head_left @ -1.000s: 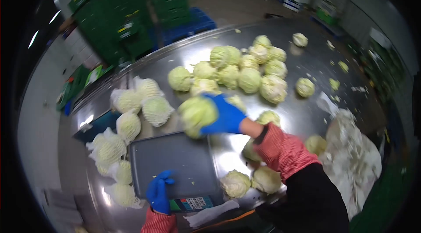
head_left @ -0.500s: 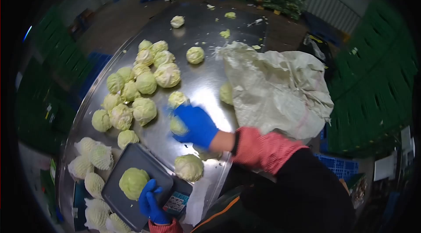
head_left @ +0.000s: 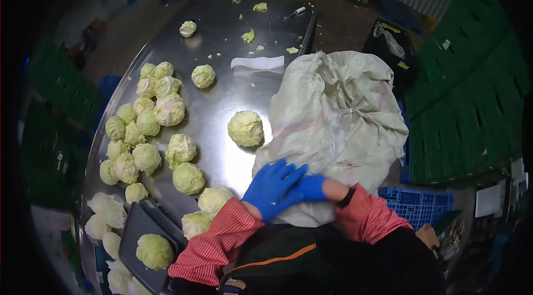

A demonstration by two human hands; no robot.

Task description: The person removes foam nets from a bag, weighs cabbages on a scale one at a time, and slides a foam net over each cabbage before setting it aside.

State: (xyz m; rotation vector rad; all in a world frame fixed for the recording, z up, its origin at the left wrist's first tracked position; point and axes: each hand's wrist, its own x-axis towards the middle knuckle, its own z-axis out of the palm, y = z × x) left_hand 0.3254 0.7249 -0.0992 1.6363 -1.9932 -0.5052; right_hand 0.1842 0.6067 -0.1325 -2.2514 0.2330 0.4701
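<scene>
My left hand (head_left: 272, 189), in a blue glove, lies on the near left edge of a white woven sack (head_left: 338, 123), its fingers stretched out and apart. My right hand (head_left: 312, 188), also blue-gloved, is on the sack too; its fingers are hidden behind the left hand. A cabbage (head_left: 245, 128) sits on the metal table just left of the sack. Two more cabbages, a pale one (head_left: 214, 200) and another (head_left: 195, 223), lie beside my left sleeve. One green cabbage (head_left: 154, 251) rests on the dark grey tray (head_left: 136, 223) at lower left.
Several loose cabbages (head_left: 147, 123) cluster along the left side of the metal table (head_left: 222, 95). Net-wrapped cabbages (head_left: 107, 211) stand at its lower left. A white strip (head_left: 258, 65) and leaf scraps lie toward the far end. Green crates (head_left: 466, 106) are stacked at right.
My left hand has moved from the tray's cabbage to the sack. My right hand has let go of a cabbage and come to the sack. The view has shifted right.
</scene>
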